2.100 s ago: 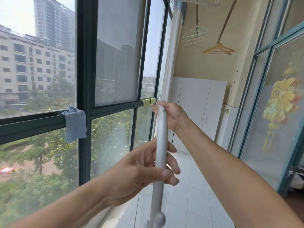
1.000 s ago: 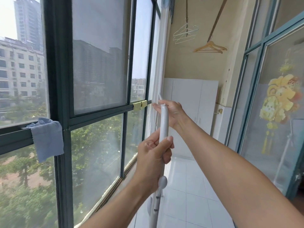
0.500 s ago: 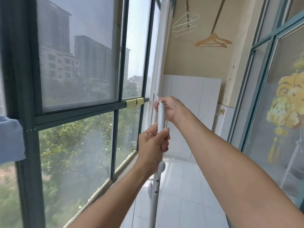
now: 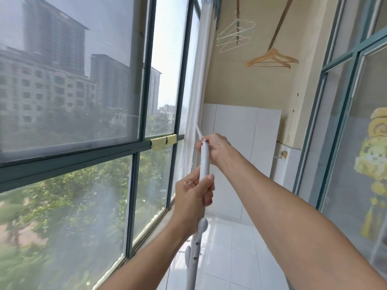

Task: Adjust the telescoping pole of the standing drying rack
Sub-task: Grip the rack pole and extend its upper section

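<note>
The drying rack's grey telescoping pole (image 4: 204,162) stands upright in front of me, beside the window. My left hand (image 4: 193,197) is wrapped around its middle, just above a rounded grey peg (image 4: 202,225). Higher up, my right hand (image 4: 215,150) is closed around the pole's top end. A thin white rod (image 4: 199,131) sticks up and to the left out of that end. Lower pegs (image 4: 188,256) on the pole show near the floor; its base is out of view.
A green-framed window (image 4: 146,144) with a yellow cloth (image 4: 163,141) on its rail runs along the left. White wire hangers (image 4: 235,36) and a wooden hanger (image 4: 271,59) hang overhead. A white cabinet (image 4: 240,143) closes the far end; a glass door (image 4: 356,143) stands on the right.
My left hand slid up the pole from near my body to just under the right hand. The view turned right; the blue cloth on the window rail left the frame.
</note>
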Available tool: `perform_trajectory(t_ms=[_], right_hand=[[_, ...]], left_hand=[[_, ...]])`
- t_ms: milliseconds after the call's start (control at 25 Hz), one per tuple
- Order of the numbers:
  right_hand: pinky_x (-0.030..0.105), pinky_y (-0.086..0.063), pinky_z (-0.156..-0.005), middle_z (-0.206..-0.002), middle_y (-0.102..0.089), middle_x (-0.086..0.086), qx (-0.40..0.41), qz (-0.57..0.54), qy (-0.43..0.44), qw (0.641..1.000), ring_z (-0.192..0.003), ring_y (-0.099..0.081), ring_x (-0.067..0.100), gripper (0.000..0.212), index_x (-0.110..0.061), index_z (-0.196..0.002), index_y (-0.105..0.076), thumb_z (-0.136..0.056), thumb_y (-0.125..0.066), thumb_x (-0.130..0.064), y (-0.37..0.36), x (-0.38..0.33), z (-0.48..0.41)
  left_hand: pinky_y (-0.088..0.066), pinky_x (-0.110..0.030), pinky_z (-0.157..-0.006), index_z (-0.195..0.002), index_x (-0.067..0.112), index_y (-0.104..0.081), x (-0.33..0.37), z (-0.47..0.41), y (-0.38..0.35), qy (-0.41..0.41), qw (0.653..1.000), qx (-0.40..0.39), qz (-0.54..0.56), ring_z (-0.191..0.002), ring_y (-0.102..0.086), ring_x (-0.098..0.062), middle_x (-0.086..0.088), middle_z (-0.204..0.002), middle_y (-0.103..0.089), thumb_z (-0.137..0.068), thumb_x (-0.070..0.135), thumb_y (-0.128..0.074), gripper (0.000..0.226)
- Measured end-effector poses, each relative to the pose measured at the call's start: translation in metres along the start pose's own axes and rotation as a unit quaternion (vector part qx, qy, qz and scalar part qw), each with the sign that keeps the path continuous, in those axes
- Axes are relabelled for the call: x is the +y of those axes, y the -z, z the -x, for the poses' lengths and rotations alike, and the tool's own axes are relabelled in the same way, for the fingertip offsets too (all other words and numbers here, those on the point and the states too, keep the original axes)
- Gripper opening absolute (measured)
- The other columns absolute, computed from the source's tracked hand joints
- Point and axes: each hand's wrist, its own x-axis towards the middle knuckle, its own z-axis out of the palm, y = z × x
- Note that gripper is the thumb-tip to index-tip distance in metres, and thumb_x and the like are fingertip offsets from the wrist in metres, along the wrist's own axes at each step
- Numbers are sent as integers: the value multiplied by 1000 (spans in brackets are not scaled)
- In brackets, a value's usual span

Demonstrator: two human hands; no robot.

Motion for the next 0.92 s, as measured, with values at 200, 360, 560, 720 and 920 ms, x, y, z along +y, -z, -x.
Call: perform_trajectory(t_ms=[200,360,560,720,920], right_hand=[[16,-42,-33,-79,-43,17,-29,-2,-18,999,-43,-41,20,16,1,-84,-43,-92,-36,13,7,-8,-74],[18,-44,-34,-81,-40,15,-46,1,-20,999,-53,-36,21,16,0,-84,-42,-93,-36,13,22,-17,-125],[19,-45,-35,-92,-40,18,-53,-20,-11,998,-57,-37,21,14,2,-95,-43,-91,-38,15,55,-34,-204],[17,-45,-36,-84,-40,15,-63,-2,-9,998,-56,-38,20,20,1,-108,-39,-92,-37,13,83,-50,-267],[17,-45,-34,-81,-39,12,-80,-12,-34,996,-57,-37,19,18,1,-108,-38,-93,-36,12,117,-68,-348]], left_hand=[[-26,-22,-41,-64,12,-54,-37,-65,16,6,1000,-14,-10,-43,-31,-14,2,-52,-46,-81,11,-61,18],[-27,-23,-42,-77,-3,-56,-73,-110,16,4,1000,-24,-13,-44,-31,-15,4,-51,-45,-80,14,-61,18],[-24,-24,-43,-91,-9,-58,-130,-171,-4,15,1000,-15,-14,-43,-31,-13,3,-50,-46,-77,16,-62,28],[-25,-24,-44,-95,-4,-59,-174,-217,-24,11,999,10,-28,-44,-29,-14,4,-49,-45,-76,16,-62,28],[-27,-21,-42,-91,5,-59,-237,-276,-48,-9,998,38,-53,-44,-30,-13,5,-49,-43,-81,12,-59,13]])
